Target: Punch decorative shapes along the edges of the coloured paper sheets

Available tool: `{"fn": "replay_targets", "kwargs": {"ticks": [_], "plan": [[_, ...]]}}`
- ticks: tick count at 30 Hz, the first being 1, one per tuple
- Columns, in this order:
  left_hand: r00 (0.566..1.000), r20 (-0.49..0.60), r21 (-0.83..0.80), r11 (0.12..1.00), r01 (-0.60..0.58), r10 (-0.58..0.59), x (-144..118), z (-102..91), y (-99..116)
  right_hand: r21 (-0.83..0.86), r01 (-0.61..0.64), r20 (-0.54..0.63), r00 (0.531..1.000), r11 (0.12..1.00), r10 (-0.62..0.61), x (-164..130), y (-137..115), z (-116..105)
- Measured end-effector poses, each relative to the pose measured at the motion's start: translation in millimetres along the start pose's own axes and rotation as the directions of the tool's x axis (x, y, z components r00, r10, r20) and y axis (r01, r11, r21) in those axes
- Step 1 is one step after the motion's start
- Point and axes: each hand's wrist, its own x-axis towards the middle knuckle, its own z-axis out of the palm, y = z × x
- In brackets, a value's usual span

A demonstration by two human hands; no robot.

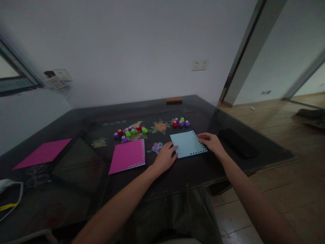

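A light blue paper sheet (186,144) with holes punched along its right and lower edges lies on the dark table (162,183). My left hand (166,155) rests at its left edge, fingers apart, the tips touching the paper. On the other side, my right hand (212,143) has thumb and fingers together at the sheet's punched right edge. Beside my left hand lies a small pile of pink and blue bits (156,147), partly covered by it. Further left is a magenta sheet (127,156), with punched holes and a pale blue layer showing under its rim.
Several red, green and purple beads with eye-like tops (132,131) sit behind the magenta sheet; a smaller group (181,123) sits behind the blue one. Another magenta sheet (45,152) lies far left, near clear glasses (38,174). A black case (238,143) lies right; an orange-brown roll (174,100) lies at the back.
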Motion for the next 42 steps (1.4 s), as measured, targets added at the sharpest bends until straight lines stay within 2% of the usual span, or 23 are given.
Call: {"fn": "replay_targets", "kwargs": {"ticks": [13, 17, 21, 24, 27, 30, 32, 34, 38, 40, 42], "plan": [[1.0, -0.019, -0.037, 0.999, -0.021, 0.021, 1, -5.8, 1, -0.121, 0.02, -0.038, 0.999, 0.992, -0.025, -1, -1, -2], [0.994, -0.091, -0.068, 0.995, -0.068, 0.062, 4, -24.8, 7, -0.121, 0.007, -0.073, 0.997, 0.993, -0.016, -2, -5, -3], [0.983, -0.166, -0.102, 0.99, -0.093, 0.076, 5, -62.0, 2, -0.08, 0.014, -0.06, 0.998, 0.997, -0.019, -3, -13, -4], [0.975, -0.217, -0.079, 0.995, -0.065, 0.046, -3, -94.9, -27, -0.056, 0.066, -0.055, 0.996, 0.996, -0.069, -3, -25, -2], [0.955, -0.285, -0.042, 0.996, 0.076, -0.085, -22, -120.8, -81, -0.035, 0.139, -0.02, 0.99, 0.99, -0.139, -3, -45, 5], [0.9, -0.361, -0.037, 0.969, 0.245, -0.242, -46, -134.6, -137, 0.023, 0.186, 0.054, 0.981, 0.982, -0.187, -2, -71, 19], [0.867, -0.397, -0.049, 0.95, 0.307, -0.301, -60, -137.4, -164, 0.095, 0.233, 0.1, 0.965, 0.968, -0.242, 2, -92, 34], [0.856, -0.407, -0.023, 0.941, 0.339, -0.318, -69, -136.9, -178, 0.156, 0.288, 0.127, 0.943, 0.945, -0.308, 9, -117, 51], [0.865, -0.385, 0.005, 0.937, 0.35, -0.321, -73, -134.9, -183, 0.206, 0.422, 0.157, 0.877, 0.883, -0.455, 26, -170, 96], [0.878, -0.362, 0.02, 0.939, 0.343, -0.313, -73, -136.0, -184, 0.141, 0.473, 0.143, 0.86, 0.87, -0.49, 30, -190, 124], [0.897, -0.317, 0.044, 0.94, 0.339, -0.309, -74, -138.5, -188, 0.031, 0.472, 0.22, 0.856, 0.881, -0.467, 28, -201, 153]]}}
